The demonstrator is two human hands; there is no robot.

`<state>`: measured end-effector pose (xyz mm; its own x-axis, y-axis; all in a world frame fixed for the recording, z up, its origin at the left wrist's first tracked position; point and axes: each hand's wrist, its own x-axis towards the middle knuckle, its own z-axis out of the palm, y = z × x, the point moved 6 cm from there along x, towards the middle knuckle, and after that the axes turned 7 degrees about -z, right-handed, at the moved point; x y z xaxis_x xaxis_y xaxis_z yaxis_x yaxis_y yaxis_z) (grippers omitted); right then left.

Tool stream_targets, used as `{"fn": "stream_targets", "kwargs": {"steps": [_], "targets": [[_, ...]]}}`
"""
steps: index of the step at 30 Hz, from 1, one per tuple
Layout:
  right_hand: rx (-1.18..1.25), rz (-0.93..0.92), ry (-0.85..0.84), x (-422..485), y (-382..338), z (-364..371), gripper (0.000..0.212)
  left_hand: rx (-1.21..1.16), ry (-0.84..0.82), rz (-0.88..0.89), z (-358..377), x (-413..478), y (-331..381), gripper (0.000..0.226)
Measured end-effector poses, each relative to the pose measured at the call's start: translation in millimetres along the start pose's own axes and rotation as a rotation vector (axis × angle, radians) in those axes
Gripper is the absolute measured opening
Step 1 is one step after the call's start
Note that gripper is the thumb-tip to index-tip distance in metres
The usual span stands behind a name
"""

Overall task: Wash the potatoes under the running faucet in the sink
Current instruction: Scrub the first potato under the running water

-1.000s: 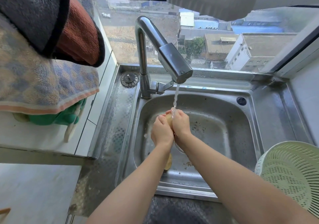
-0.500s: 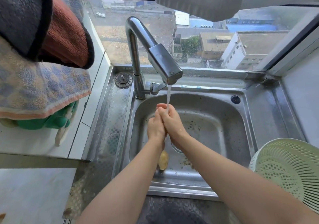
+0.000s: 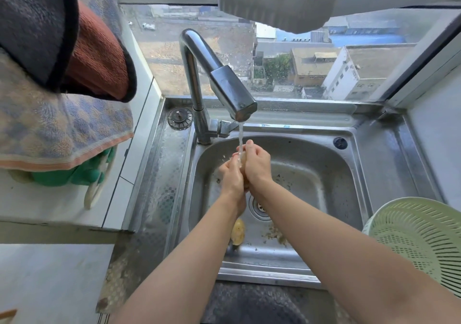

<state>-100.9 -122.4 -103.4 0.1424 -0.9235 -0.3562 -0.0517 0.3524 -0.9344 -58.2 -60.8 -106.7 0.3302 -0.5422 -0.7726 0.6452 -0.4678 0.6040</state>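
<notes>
Towels (image 3: 57, 124) hang at my left; my left hand (image 3: 230, 175) and right hand (image 3: 257, 164) are both clamped round a potato (image 3: 242, 160) under the running faucet (image 3: 224, 86), so I judge I am mid-scrub, and next it needs turning without the wet skin slipping. A second potato (image 3: 237, 231) lies near me on the floor of the steel sink (image 3: 311, 173) by the drain (image 3: 259, 207), and a pale colander (image 3: 419, 233) sits at the right, the window (image 3: 311, 69) beyond.

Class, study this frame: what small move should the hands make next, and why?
Probably turn the potato a little between the left hand and right hand, since the stream strikes only its top while both hands cover the rest.
</notes>
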Motion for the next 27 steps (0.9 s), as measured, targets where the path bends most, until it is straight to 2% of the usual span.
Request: {"fn": "stream_targets", "kwargs": {"steps": [3, 6, 7, 9, 11, 13, 15, 17, 19, 22, 24, 27], "targets": [[-0.139, -0.180, -0.034, -7.2, -12.6, 3.4, 0.038, -0.045, 0.047, -0.053, -7.2, -3.0, 4.5, 0.051], [-0.247, -0.319, -0.229, -13.8, -17.5, 11.2, 0.021, 0.073, 0.186, -0.007, -20.9, -0.4, 13.9, 0.049], [-0.261, -0.315, -0.283, -14.1, -14.6, 12.8, 0.017, 0.163, 0.243, 0.036, -25.0, 0.1, 18.8, 0.051], [-0.198, -0.196, -0.222, -6.8, -7.3, 9.8, 0.014, 0.319, 0.279, 0.133, -23.2, -2.6, 26.1, 0.057], [-0.047, -0.012, -0.059, 1.5, -1.0, 4.6, 0.030, 0.386, 0.186, 0.212, -11.3, -6.6, 24.7, 0.060], [-0.059, 0.014, 0.022, 4.2, -1.1, -0.5, 0.037, 0.363, 0.098, 0.202, -3.4, -11.8, 20.1, 0.052], [-0.100, -0.069, -0.011, -4.4, -5.3, 0.7, 0.033, 0.307, 0.168, 0.154, -10.5, -8.6, 20.7, 0.051], [-0.076, -0.126, -0.160, -16.0, -4.0, 11.7, 0.023, 0.230, 0.279, 0.113, -25.7, -0.3, 21.4, 0.049], [-0.072, -0.090, -0.250, -22.5, -2.5, 16.6, 0.022, 0.309, 0.358, 0.198, -32.9, -3.8, 25.9, 0.050], [0.048, 0.081, -0.037, -7.9, -4.2, 8.0, 0.020, 0.590, 0.394, 0.438, -25.3, -21.8, 29.7, 0.047], [0.127, 0.139, 0.031, -3.3, -5.2, 5.5, 0.022, 0.553, 0.357, 0.443, -21.0, -23.0, 25.2, 0.042], [0.027, 0.025, -0.116, -10.4, -7.5, 15.3, 0.013, 0.292, 0.266, 0.310, -22.0, -4.7, 20.3, 0.036]]}}
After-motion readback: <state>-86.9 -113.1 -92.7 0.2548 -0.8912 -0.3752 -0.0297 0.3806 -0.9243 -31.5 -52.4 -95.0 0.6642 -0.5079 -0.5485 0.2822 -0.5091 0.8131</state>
